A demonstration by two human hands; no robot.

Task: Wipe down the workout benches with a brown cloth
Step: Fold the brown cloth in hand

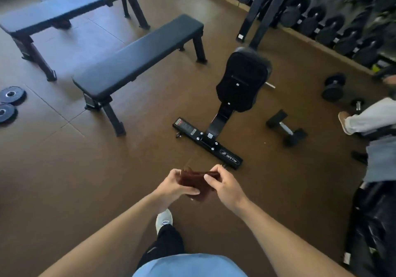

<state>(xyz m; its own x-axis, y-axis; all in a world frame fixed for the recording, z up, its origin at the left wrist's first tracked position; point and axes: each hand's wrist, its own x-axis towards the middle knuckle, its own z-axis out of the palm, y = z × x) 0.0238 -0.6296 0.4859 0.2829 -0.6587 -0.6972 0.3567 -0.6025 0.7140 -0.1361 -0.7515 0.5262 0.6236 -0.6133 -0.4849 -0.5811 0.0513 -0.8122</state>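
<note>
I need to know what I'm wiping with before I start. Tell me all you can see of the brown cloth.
The brown cloth is a small, dark reddish-brown piece of soft-looking fabric, bunched or folded rather than spread flat. It is held in the air above the brown floor, in front of the person, not touching any bench. The left hand grips its left side and the right hand pinches its right side, with the top edge stretched between them. Its lower part hangs below the hands. Weave and any markings are too blurred to tell.

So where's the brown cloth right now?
Low centre of the head view, the brown cloth is held between the left hand and right hand, above the floor.
</note>
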